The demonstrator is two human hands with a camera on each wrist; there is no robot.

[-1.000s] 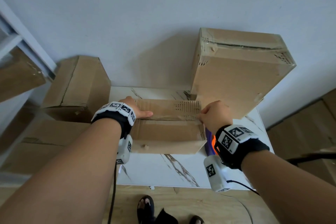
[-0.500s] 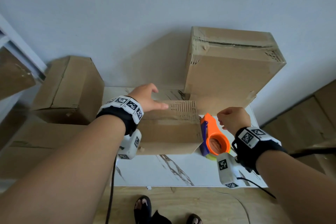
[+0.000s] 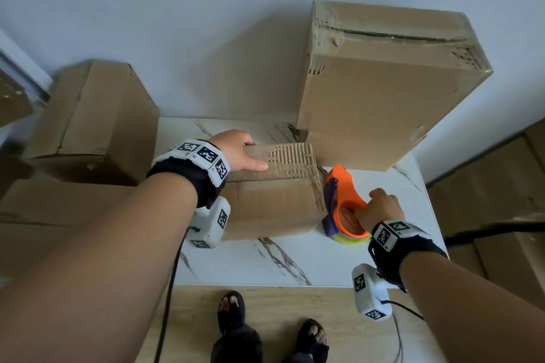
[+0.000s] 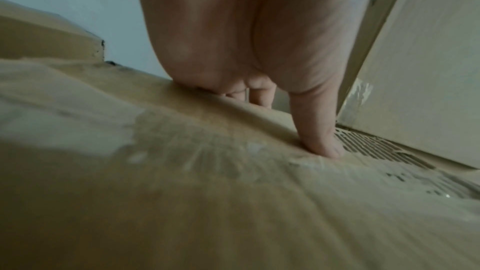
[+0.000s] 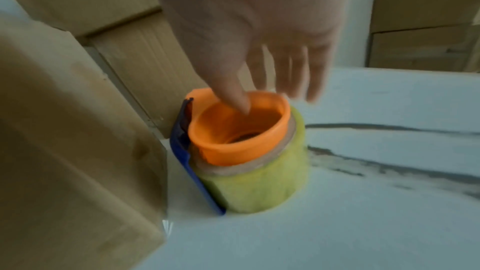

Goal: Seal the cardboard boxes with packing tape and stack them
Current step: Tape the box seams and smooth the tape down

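The small cardboard box (image 3: 274, 200) sits near the middle of the marble-topped desk (image 3: 295, 262). The left hand (image 3: 236, 150) lies on its top: the thumb (image 4: 319, 130) presses flat on the torn, corrugated patch, and the fingers wrap over the far edge, so this grip grasps the box. Just right of the box, and touching its side, stands the tape dispenser (image 3: 342, 200), orange with a blue blade guard, mounted on a yellowish tape roll (image 5: 259, 184). The right hand (image 3: 380, 209) is at the dispenser, its thumb dipping inside the orange ring and its fingers extended on the far side; the wrist view is blurred, and this grip appears released. A large taped box (image 3: 383, 82) stands at the far right of the desk against the wall. Further cartons (image 3: 94, 118) lie to the left.
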